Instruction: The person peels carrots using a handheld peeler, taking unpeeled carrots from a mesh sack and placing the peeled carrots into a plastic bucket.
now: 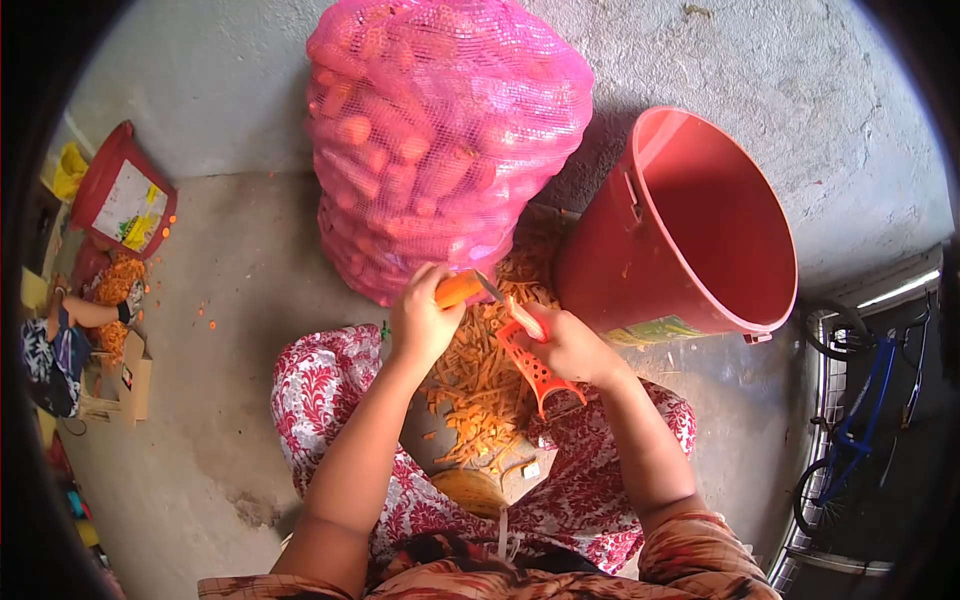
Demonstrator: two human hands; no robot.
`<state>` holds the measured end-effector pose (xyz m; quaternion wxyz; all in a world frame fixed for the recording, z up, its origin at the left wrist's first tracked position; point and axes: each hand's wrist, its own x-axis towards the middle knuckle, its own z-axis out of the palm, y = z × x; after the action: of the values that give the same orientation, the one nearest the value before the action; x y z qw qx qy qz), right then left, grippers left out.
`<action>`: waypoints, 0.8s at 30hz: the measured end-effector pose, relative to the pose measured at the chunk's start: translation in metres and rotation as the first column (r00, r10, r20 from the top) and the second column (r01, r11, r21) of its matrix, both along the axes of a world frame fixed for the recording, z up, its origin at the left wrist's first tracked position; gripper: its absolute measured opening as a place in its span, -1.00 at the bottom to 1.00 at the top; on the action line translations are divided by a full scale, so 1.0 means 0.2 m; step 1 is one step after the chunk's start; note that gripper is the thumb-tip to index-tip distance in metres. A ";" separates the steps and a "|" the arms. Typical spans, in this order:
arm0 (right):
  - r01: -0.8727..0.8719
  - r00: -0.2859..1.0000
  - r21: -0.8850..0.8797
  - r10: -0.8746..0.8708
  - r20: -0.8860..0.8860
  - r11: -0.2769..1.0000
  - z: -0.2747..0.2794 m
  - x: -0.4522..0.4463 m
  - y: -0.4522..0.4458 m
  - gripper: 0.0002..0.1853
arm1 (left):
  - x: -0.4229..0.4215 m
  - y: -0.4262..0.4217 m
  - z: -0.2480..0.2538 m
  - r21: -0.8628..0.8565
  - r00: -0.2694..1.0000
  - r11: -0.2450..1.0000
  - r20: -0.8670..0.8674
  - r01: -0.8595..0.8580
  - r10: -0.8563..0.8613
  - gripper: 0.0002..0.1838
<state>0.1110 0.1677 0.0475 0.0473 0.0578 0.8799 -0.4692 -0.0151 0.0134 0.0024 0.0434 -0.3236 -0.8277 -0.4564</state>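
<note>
A peeled-looking orange carrot (pixel 458 289) is gripped in my left hand (pixel 421 318), its end pointing right. My right hand (pixel 568 345) is closed around an orange-red peeler (pixel 540 372) with a perforated plastic part hanging below the fingers. The tool's metal blade (pixel 489 286) reaches up to the carrot's right end. Under both hands lies a heap of orange peelings (pixel 475 365) on the floor, between my legs in red-and-white patterned cloth.
A pink mesh sack (pixel 430 150) full of carrots stands ahead against the wall. To its right is a large red bin (pixel 615 260). Another red tub (pixel 120 195) and a person's arm (pixel 95 312) are at far left. A blue bicycle (pixel 855 420) is at right.
</note>
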 end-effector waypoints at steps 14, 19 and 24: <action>0.535 0.353 -0.645 -0.838 -0.416 0.546 -0.02 -0.11 0.00 -0.81 | 0.17 0.02 0.03 -0.235 0.990 0.964 -0.039 0.126 -0.139 -0.67; 0.724 0.227 -0.389 -0.729 -0.645 0.570 -0.11 -0.13 0.17 -0.83 | 0.21 0.02 0.01 -0.105 0.984 0.987 -0.116 0.124 -0.136 -0.71; 0.615 0.180 -0.598 -0.830 -0.529 0.514 0.04 -0.08 0.18 -0.88 | 0.20 0.00 0.02 -0.147 0.984 0.984 -0.134 0.097 -0.117 -0.73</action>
<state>0.0954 0.2044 0.0554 -0.5570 0.2564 0.6005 -0.5132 0.0243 0.0143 0.0067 0.0550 -0.4015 -0.8338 -0.3748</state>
